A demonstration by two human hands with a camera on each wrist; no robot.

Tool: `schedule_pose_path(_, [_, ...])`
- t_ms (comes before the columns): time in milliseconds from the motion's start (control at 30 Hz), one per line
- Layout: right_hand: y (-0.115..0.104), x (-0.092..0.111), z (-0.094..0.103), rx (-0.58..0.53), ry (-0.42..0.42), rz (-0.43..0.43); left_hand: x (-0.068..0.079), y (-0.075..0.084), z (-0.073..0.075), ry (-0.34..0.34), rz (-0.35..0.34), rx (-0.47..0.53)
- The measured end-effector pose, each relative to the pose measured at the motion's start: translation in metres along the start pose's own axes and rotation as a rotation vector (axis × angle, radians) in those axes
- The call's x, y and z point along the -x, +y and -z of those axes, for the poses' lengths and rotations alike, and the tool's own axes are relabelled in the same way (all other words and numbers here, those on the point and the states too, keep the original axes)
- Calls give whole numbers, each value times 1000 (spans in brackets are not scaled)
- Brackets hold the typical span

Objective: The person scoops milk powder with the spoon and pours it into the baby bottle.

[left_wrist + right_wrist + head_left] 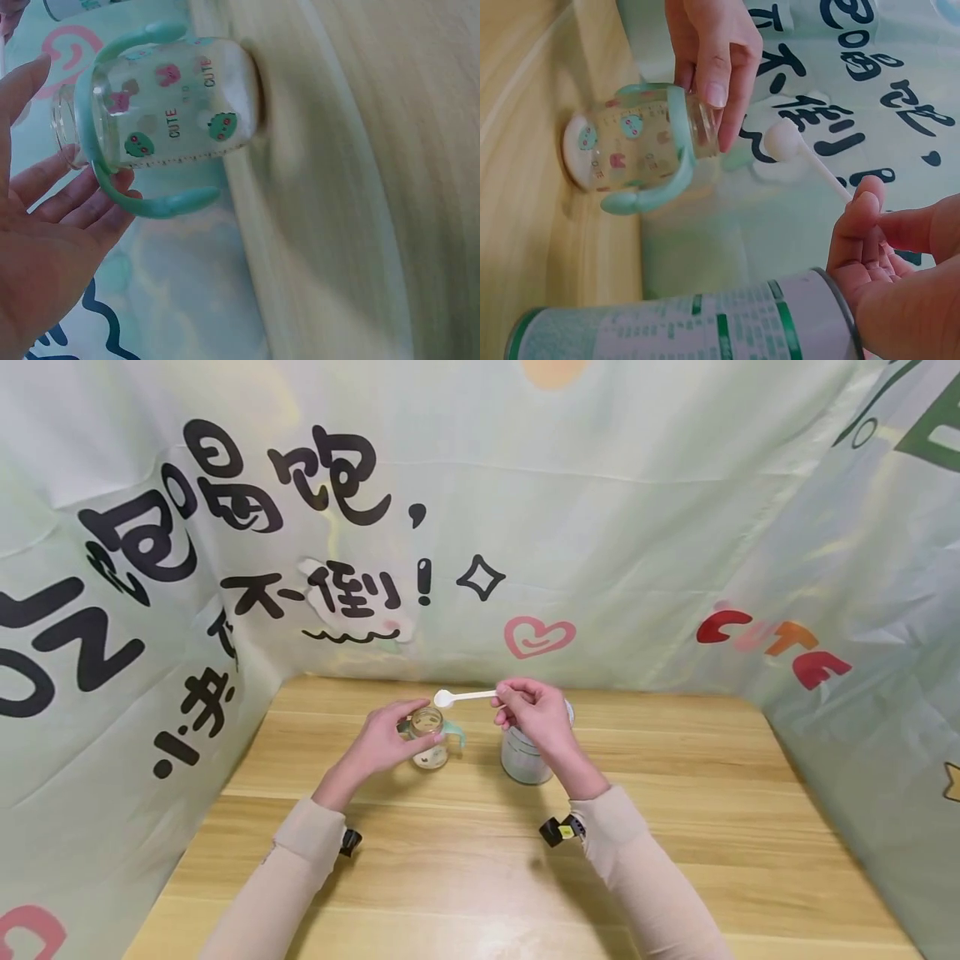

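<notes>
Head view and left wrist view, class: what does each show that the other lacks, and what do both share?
Only the head view shows the colourful CUTE lettering on the cloth backdrop and both beige sleeves. Only the left wrist view shows readable CUTE print on the green-handled baby bottle. Both show that bottle, the left hand and the wooden table.

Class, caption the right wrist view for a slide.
Right hand pinches a white scoop; a green-handled bottle and a can stand nearby.

Can (686,324) — cut off in right wrist view, print (645,336) blurred
</notes>
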State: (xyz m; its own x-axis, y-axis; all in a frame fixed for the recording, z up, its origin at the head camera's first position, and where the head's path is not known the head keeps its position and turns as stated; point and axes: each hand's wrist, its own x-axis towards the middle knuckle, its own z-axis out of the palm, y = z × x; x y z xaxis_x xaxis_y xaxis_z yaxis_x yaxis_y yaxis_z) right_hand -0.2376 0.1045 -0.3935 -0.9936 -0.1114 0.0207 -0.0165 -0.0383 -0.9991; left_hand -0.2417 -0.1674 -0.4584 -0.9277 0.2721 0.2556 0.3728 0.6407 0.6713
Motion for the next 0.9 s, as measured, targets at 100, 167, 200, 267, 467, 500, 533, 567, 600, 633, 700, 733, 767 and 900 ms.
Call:
schedule_pose_path(100, [3,-1,-3,8,-2,5,1,-3,-1,5,-1,-9])
schedule_pose_path(167, [3,-2,-4,12,-5,8,1,-5,-1,7,3,-7])
schedule_pose_path(200, [3,-2,-5,13,-7,8,1,-5,-1,9,2,-4])
schedule_pose_path(267, [2,-2,-6,19,-10,8,2,-6,-1,13,-1,2])
schedule_pose_path(467, [1,-4,-12,43,-14,5,3,-5,1,7,16,13])
schedule_pose_path(500, [1,-4,-13,49,-17,8,3,-5,1,4,20,11])
schedule_pose_path(533, [1,-4,-14,59,-18,12,3,-5,2,2,24,9])
schedule_pose_path(567, [1,-4,-16,67,-18,18,3,-5,2,0,25,9])
schedule_pose_path(600, [1,-5,-17,73,-20,24,3,-5,2,-1,25,10])
schedule_pose_path(633, [1,-5,-18,82,-20,30,3,-6,1,-2,25,11])
schedule_pose_path(700, [1,-5,-20,95,-22,40,3,-6,1,-3,20,11])
schedule_pose_path(733, [1,-5,-21,104,-22,46,3,-6,1,-3,17,11])
schedule_pose_path(767, [1,-5,-22,113,-24,54,3,-7,1,-2,16,12])
schedule_pose_path(900, [2,-4,-25,165,-25,85,3,-8,1,-3,18,17])
